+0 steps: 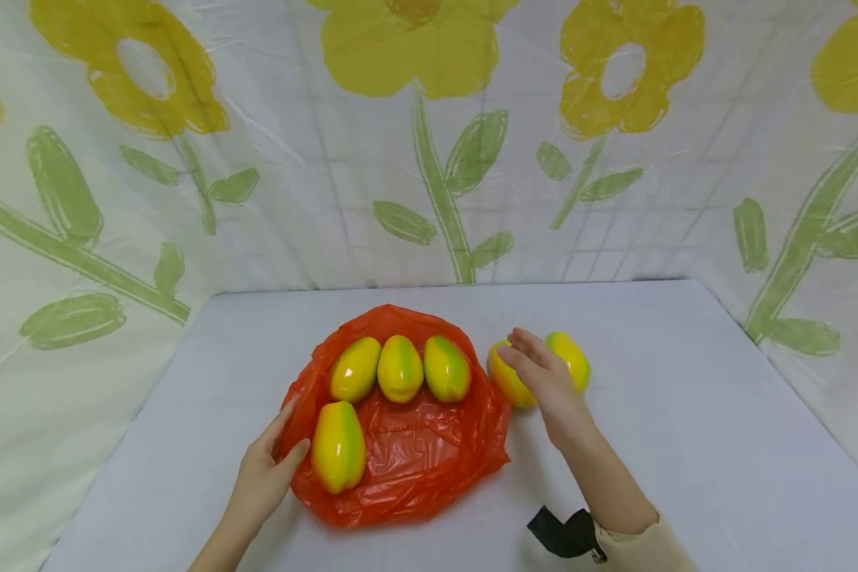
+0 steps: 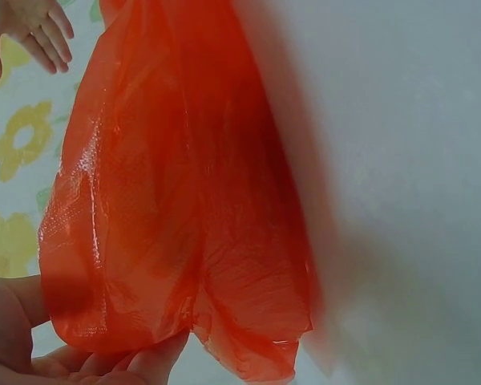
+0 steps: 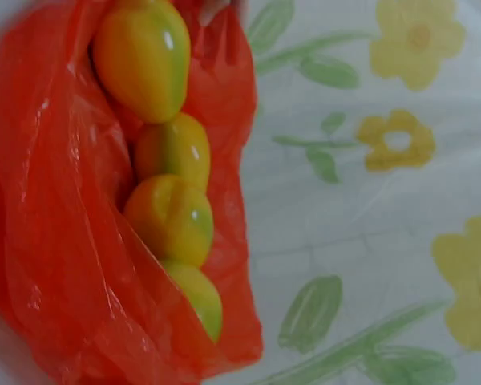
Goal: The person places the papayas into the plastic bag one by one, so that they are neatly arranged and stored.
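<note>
Grey table point(image 1: 686, 445): crumpled orange bag point(image 1: 429, 453) holds four yellow-green fruits; left hand point(image 1: 260, 477) fingers pinch bag edge; right hand point(image 1: 546, 381) fingers straight on fruit point(image 1: 508, 381).

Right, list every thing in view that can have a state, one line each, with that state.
orange plastic bag: spread flat on the table, holding four fruits.
fruits on the bag: three in a row, one nearer, all lying loose.
two fruits beside the bag: on the bare table, under the right hand.
left hand: holding the bag's left edge.
right hand: fingers straight, resting over the two outside fruits.
</note>
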Tool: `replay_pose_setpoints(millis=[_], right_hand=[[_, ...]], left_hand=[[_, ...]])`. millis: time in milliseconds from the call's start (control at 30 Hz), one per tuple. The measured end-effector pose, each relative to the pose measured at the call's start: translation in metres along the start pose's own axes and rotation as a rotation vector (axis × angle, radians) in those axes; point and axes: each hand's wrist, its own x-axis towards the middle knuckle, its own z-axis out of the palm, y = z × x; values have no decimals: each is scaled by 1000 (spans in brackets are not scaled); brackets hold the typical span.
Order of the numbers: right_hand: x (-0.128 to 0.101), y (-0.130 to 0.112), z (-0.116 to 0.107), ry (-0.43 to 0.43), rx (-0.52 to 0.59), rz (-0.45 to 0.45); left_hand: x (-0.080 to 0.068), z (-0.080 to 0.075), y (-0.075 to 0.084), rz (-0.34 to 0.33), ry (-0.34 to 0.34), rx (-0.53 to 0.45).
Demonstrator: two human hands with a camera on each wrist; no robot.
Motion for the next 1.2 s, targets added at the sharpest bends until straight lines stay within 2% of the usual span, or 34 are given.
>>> replay_pose_setpoints(millis=[267,467,600,767,967,1200], right_hand=[[3,-5,-32,104,-61,-9],[6,-1,-47,216,-141,-23],[13,10,-54,293,-238,-48],[26,26,-64,369,-419,-98],[42,38,-75,380,-578,-113],[58,51,-81,336,-619,-19]], left_hand=[[-1,-1,0,27,4,4],[-2,0,0,53,26,4],[-2,0,0,62,33,7],[-1,0,-2,68,38,11],[-1,0,-3,71,42,10],[-2,-1,0,26,28,3]])
